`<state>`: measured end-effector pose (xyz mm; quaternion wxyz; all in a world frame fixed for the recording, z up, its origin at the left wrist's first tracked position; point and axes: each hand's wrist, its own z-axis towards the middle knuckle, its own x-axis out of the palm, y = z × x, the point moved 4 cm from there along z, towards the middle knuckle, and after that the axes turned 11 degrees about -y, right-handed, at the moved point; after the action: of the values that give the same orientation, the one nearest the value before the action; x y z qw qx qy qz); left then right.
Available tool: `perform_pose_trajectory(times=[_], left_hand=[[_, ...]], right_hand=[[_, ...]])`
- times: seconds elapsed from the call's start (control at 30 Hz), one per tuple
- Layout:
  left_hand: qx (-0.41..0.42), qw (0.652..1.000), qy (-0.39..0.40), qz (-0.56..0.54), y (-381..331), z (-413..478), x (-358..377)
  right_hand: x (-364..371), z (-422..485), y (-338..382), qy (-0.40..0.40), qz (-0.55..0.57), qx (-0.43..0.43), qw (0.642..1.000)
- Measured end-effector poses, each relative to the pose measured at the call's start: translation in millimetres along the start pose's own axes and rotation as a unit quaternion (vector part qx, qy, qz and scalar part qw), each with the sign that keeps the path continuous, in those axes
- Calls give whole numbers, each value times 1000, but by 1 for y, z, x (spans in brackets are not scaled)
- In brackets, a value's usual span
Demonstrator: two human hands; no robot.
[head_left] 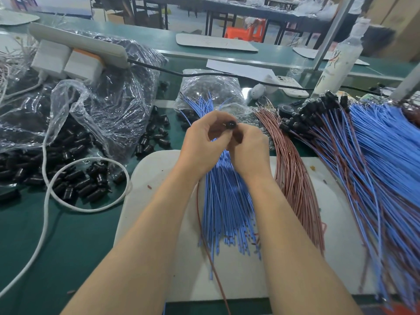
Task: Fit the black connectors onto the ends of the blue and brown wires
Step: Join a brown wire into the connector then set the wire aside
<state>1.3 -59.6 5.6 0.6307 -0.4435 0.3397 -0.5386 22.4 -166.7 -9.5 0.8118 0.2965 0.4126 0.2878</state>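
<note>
At the centre of the frame, your left hand (203, 138) pinches a black connector (231, 125), with your right hand (248, 145) curled close against it; what it holds cannot be told. Blue wires (223, 208) lie beneath, brown wires (294, 180) just right, loose connectors (77, 183) at left.

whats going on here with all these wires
A person is assembling wire leads at a bench. The left hand pinches a black connector above the loose blue wires; the right hand curls against it, its grip hidden. Finished blue-and-brown leads pile on the right, spare connectors on the left.
</note>
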Motion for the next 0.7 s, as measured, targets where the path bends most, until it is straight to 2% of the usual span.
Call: perform_pose_trajectory(times=[0.4,0.53,0.6,0.7], left_hand=[[16,1000,13,10,6,3,-2],[5,1000,-3,29,14,9,-2],[-7,999,-24,30,20,13,-5],[-23,998,-41,37,27,15,-7]], right_hand=[[2,-1,-2,11,-42,-6,999],[0,5,-6,69,-9,53,996],[-12,11,-12,38,-11,77,996],[-38,19,-30,-55,-99,108,988]])
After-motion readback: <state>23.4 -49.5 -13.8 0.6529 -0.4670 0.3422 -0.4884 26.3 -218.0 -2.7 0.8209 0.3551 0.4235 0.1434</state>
